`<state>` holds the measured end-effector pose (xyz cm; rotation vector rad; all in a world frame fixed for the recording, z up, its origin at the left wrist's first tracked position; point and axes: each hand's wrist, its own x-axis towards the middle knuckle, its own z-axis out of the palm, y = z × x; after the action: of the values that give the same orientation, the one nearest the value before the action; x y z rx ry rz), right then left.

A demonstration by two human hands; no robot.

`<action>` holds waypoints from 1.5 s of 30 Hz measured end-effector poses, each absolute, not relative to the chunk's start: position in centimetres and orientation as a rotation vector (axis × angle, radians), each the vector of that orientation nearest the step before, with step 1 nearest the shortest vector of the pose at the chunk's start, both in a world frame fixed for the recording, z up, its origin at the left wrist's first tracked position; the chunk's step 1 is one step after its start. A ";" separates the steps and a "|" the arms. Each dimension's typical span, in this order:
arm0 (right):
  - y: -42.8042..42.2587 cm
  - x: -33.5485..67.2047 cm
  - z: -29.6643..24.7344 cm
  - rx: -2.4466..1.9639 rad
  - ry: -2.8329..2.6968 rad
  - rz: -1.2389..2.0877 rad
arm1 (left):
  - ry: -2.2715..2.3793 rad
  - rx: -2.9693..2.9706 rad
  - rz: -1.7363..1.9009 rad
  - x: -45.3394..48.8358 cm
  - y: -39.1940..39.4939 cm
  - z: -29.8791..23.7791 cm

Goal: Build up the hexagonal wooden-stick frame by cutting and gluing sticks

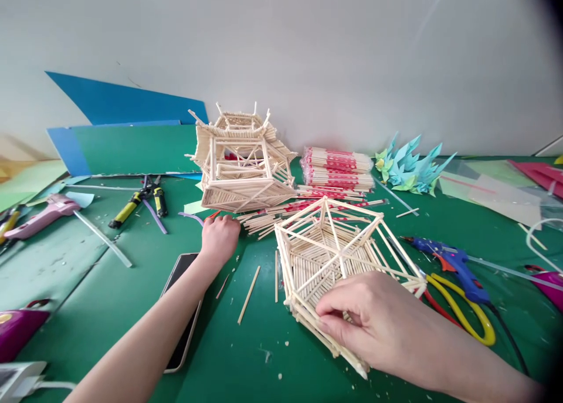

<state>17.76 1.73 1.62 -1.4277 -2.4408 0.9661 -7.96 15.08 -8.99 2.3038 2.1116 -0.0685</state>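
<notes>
A six-sided frame of thin wooden sticks (341, 253), with a slatted bottom, stands tilted on the table in front of me. My right hand (373, 321) pinches its near edge between thumb and fingers. My left hand (220, 239) is beyond the phone, next to a loose pile of sticks (259, 222); its fingers are curled, with a bit of orange showing behind them. What they hold is hidden. Behind it stands a tiered stick building (241, 162) with upturned roof corners. A single stick (248, 294) lies between my arms.
A phone (176, 315) lies under my left forearm. Pliers (141, 203) and a pink glue gun (50, 215) are at left. On the right are a blue glue gun (457, 265) and yellow-handled scissors (466, 315). Wrapped stick bundles (336, 168) and folded paper flowers (411, 165) sit behind.
</notes>
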 end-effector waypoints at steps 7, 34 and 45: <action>1.6 17.8 1.4 -1.411 -2.444 0.969 | 2.054 2.071 0.288 -8.6 10.2 -6.2; 1.6 18.0 1.4 -1.409 -2.514 0.936 | 0.932 0.462 0.869 3.1 -3.4 -4.2; 1.8 17.9 1.5 -1.435 -2.496 0.927 | 1.056 0.525 0.906 3.2 -3.4 -3.7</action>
<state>17.93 1.75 1.51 -1.4352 -2.4961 0.9273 3.19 -3.37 -3.69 0.5253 1.0557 0.9058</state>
